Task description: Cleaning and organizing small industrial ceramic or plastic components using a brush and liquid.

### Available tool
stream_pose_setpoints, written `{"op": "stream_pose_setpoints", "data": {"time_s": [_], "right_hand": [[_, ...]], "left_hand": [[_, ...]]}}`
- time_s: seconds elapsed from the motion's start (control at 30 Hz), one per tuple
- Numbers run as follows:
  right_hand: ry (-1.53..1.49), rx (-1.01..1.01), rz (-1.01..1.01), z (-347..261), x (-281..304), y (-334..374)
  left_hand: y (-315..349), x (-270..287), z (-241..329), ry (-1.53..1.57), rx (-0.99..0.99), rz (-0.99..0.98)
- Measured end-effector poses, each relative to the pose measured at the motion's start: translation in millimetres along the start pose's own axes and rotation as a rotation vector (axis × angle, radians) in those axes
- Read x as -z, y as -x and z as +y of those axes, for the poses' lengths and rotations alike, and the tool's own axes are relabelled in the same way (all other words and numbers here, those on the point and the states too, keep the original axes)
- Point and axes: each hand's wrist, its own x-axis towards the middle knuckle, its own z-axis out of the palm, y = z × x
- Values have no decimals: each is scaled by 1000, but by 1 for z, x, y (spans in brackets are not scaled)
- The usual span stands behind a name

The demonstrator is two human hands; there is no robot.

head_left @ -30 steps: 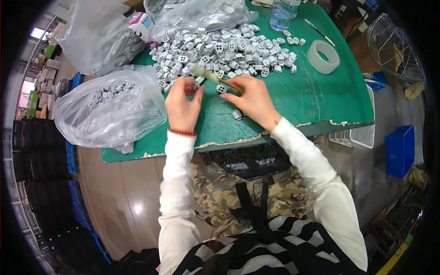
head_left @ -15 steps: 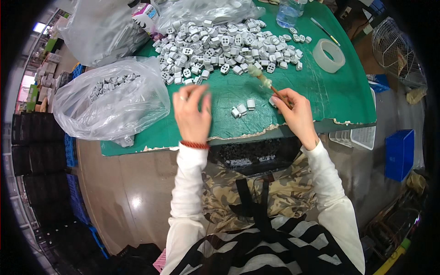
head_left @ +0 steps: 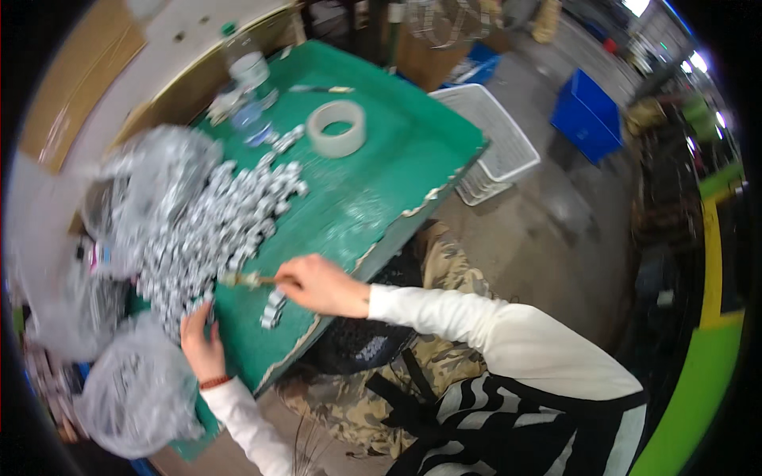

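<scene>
A big heap of small light-grey plastic parts covers the left of the green table. My left hand reaches the near edge of this heap, thumb and fingers apart; whether a fingertip touches a part is too blurred to tell. My right hand is closed round a thin brown stick whose pale, lumpy wrapped tip points left toward the heap. Just below that stick, a short row of grey parts lies apart on the table.
Clear plastic bags with grey parts lie at the left. Beyond the heap are a tape roll, a pen and a bottle. A white basket and blue bin stand past the table's right edge.
The view has swung to the right and tilted. My left hand has moved from above the table to the heap's edge. The right hand still holds the stick.
</scene>
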Motion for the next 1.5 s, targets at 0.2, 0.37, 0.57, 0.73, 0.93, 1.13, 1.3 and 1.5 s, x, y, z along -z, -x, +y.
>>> {"op": "stream_pose_setpoints", "data": {"time_s": [0.2,0.37,0.57,0.73,0.93,1.13,1.3,1.5], "right_hand": [[-87,-34,36,0,9,4],[-112,-26,24,6,8,6],[-94,32,40,12,-1,3],[-191,-94,-92,-12,-2,2],[-200,49,276,12,45,-23],[402,200,442,35,84,-77],[337,13,259,47,83,-76],[285,238,-335,-2,77,-43]], "left_hand": [[-21,20,6,59,257,-209],[-12,20,29,301,-49,91],[14,34,61,403,195,-111],[14,2,74,430,152,-115],[5,-10,96,373,129,-23],[15,-22,96,526,224,31],[6,-21,106,481,198,68],[0,-31,104,475,161,88]]}}
